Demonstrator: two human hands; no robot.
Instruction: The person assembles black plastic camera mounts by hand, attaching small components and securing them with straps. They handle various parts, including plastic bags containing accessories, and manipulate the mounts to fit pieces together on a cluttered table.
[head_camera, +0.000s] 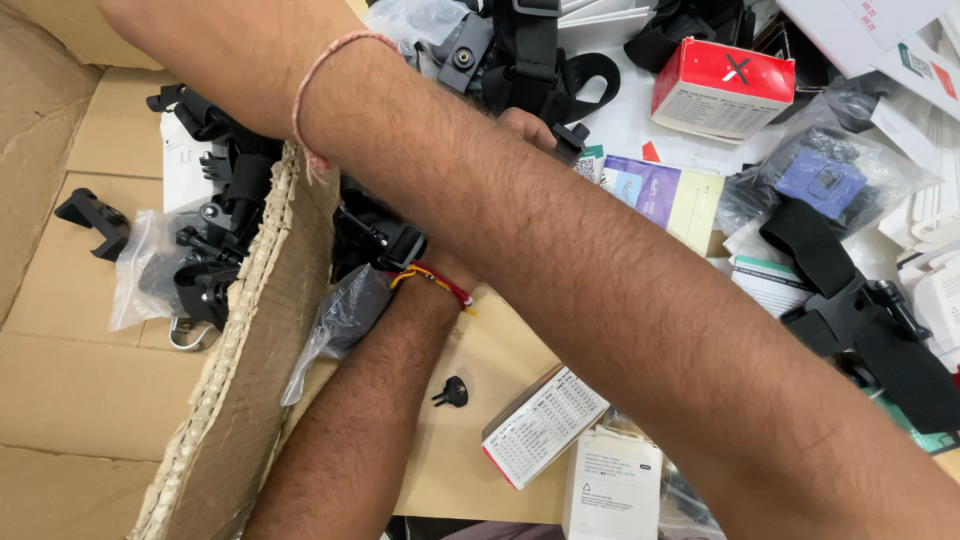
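Note:
My right forearm crosses the view from lower right to upper left, a pink thread at its wrist. Only the back of my right hand shows at the top edge, above the open cardboard box; its fingers are cut off. My left arm comes up from below with a red and yellow thread at the wrist. My left hand is mostly hidden under the right forearm. Its knuckles show beside a black strap harness and a small black buckle. Whether it grips anything is hidden.
Black plastic mounts in clear bags fill the box behind its torn flap. On the table lie a red and white carton, two white cartons, a small black knob, a purple booklet, a bagged blue part and black straps.

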